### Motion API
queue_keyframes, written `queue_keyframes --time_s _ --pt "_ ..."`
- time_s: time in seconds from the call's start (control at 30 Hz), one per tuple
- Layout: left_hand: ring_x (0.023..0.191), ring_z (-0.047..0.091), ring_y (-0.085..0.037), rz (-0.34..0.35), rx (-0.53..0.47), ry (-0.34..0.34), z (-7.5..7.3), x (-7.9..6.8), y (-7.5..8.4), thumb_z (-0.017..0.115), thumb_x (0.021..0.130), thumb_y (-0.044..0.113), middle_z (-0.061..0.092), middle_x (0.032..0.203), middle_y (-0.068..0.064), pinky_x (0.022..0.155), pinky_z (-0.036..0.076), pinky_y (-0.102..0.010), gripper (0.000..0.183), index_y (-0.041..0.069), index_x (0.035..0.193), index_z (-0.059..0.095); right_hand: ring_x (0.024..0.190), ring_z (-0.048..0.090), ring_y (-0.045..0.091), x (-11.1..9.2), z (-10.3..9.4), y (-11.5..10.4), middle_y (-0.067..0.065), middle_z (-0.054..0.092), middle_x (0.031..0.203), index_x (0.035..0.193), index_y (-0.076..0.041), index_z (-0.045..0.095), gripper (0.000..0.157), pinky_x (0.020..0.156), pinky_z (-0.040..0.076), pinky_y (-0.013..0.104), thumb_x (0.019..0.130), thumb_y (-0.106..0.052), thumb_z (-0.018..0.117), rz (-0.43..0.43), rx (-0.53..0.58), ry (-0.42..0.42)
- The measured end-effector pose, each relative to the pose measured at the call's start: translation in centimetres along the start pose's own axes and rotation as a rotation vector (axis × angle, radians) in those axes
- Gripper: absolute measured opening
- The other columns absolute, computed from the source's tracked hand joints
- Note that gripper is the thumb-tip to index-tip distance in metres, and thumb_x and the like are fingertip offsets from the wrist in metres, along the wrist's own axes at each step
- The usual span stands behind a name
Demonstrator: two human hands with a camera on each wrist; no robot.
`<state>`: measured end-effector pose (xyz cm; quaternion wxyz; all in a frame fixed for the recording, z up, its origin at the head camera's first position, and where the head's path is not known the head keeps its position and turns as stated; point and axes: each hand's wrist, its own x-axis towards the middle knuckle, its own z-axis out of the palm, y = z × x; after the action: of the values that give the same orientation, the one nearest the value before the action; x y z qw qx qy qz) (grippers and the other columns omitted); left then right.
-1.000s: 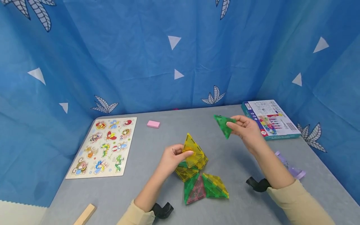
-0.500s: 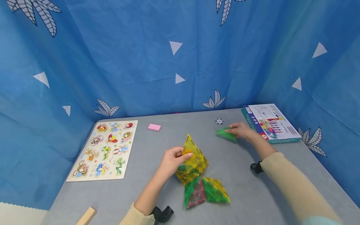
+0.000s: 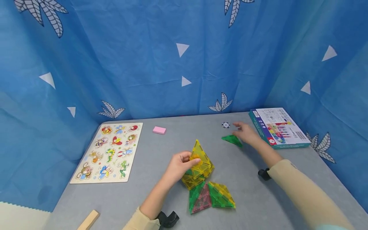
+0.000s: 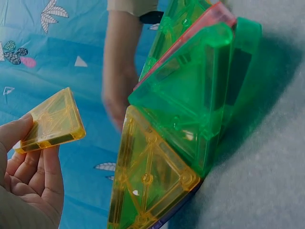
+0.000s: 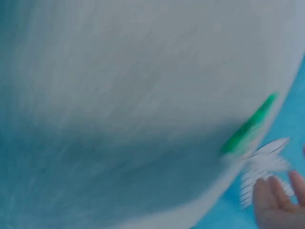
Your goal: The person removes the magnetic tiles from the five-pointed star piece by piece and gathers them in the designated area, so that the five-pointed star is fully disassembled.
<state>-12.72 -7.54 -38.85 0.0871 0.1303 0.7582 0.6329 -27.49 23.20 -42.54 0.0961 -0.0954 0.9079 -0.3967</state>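
Left of the box (image 3: 265,127), the right hand (image 3: 248,133) has released the green triangle (image 3: 232,140), fingers seemingly apart; the left hand (image 3: 178,166) still pinches a yellow triangle (image 3: 202,164).

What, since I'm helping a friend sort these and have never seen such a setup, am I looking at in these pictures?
There's no machine here, just a person's two bare hands. The head picture comes from a camera worn on the head, looking forward and down over a gray table. The other two come from cameras worn on the wrists; the right one is blurry.

The left hand pinches a yellow triangular tile. The right hand holds nothing and is close to a green triangular tile lying on the table. Nearer the wearer is a cluster of green, yellow and red tiles.

Also on the table: a bug picture puzzle, a pink block, a poker chip, a wooden strip and a printed box.
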Motion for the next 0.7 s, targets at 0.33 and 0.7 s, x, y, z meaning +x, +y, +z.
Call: queue_keyframes --time_s 0.33,0.7 --pt "0.064 0.056 -0.011 -0.012 -0.02 0.012 0.6 1.5 -2.7 0.068 0.086 0.023 0.067 0.077 -0.005 0.063 0.049 -0.036 0.021 0.003 0.091 0.068 0.085 0.063 0.029 -6.9 4.5 -8.7 0.015 0.066 0.098 0.112 -0.003 0.063 0.032 0.074 0.053 0.041 0.09 -0.026 0.062 -0.244 0.291 -0.326" --pt "0.078 0.064 -0.012 -0.036 -0.146 0.057 0.9 2.2 -2.3 0.068 0.086 0.009 0.067 0.088 -0.006 0.072 0.053 -0.032 0.018 -0.003 0.099 0.062 0.078 0.063 0.023 -8.1 6.0 -9.5 0.012 0.064 0.087 0.102 -0.001 0.064 0.027 0.072 0.054 0.039 0.087 -0.023 0.067 -0.192 0.46 -0.169"
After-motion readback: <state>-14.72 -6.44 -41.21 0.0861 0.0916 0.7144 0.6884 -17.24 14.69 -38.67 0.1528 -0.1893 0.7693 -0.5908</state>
